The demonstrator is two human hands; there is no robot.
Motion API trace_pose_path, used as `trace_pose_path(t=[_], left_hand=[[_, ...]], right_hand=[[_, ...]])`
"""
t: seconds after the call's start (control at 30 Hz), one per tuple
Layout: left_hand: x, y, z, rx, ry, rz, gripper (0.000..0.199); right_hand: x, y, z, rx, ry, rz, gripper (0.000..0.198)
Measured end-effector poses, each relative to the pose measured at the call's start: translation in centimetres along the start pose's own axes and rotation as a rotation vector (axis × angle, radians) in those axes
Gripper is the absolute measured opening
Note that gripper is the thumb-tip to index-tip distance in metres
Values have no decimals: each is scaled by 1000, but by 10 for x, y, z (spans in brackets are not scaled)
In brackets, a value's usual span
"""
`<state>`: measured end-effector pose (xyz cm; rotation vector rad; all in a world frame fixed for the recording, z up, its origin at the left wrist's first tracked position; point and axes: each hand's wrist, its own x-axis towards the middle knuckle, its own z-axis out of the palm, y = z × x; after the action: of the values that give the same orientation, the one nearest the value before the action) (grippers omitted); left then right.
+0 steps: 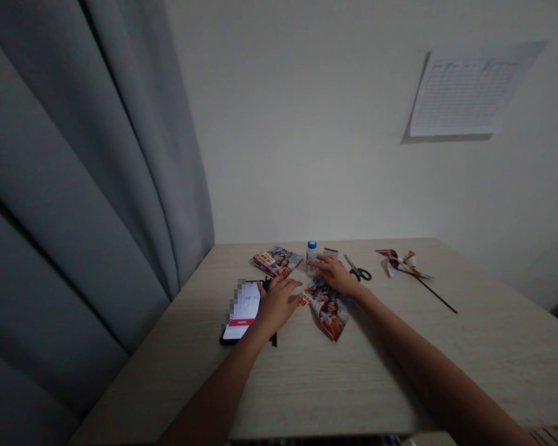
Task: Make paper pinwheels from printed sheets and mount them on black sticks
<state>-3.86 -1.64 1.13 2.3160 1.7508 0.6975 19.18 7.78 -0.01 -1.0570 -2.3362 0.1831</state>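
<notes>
A colourful printed paper sheet (332, 313) lies between my hands with a curled or folded lower part. My right hand (335, 275) rests over its upper edge, fingers stretched out and open. Its fingertips overlap a white bottle with a blue cap (312, 245); whether they touch it I cannot tell. My left hand (279, 305) is open, fingers spread, at the left edge of the sheet. Beside it lies a phone (242, 310) with a lit screen. Dark thin sticks (274, 340) show partly from under the left hand and wrist.
Behind my left hand is a stack of printed papers (279, 260). Scissors with black handles (364, 273) and a small pale item (330, 253) lie near the bottle. A paper pinwheel (402, 265) on a dark stick lies right. A grey curtain (121, 155) borders the table's left.
</notes>
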Motion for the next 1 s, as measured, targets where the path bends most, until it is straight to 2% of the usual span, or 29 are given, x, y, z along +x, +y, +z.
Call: trace_pose_path(t=[0.17, 0.3, 0.47, 0.6, 0.77, 1.0], left_hand=[[0, 2, -2, -3, -9, 7, 32], [-2, 8, -5, 2, -13, 28, 32], [-4, 16, -10, -40, -29, 73, 29], [-7, 19, -9, -76, -92, 108, 32], [-12, 20, -5, -72, -123, 148, 42], [-14, 21, -3, -37, -104, 171, 44]], right_hand=[[-1, 1, 3, 52, 52, 3, 48], [-2, 4, 0, 138, 155, -4, 52], [-11, 8, -13, 249, 290, 12, 58], [-25, 6, -27, 347, 317, 43, 60], [-38, 4, -36, 419, 373, 120, 51], [-41, 4, -32, 516, 440, 199, 46]])
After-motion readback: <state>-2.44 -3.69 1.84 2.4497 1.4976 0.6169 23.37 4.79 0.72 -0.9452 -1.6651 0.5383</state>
